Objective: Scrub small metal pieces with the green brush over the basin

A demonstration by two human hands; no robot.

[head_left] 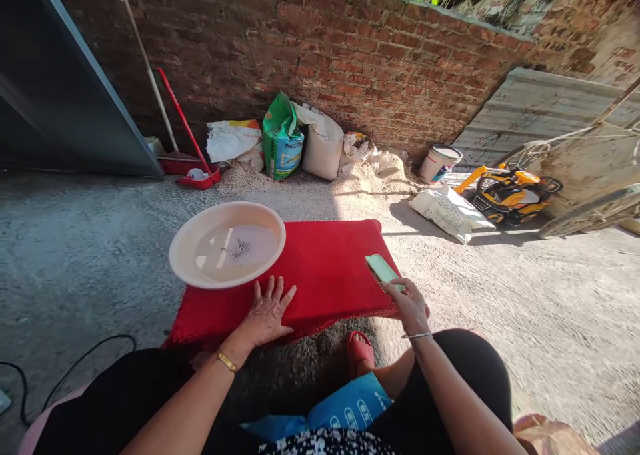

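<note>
On the red cloth (pixel 330 258), left hand (pixel 269 311) palm-down, fingers spread apart; plastic basin (pixel 180 256) just beyond them. Right hand (pixel 411 305) clamped on pale-green scrubbing brush (pixel 381 268), which juts forward-left of it.

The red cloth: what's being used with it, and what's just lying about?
Seem part of the job:
red cloth, under the left hand
green brush, in the right hand
basin of water, on the cloth

Seem just lying about:
red dustpan
green bag
white bucket
yellow toy vehicle
</note>
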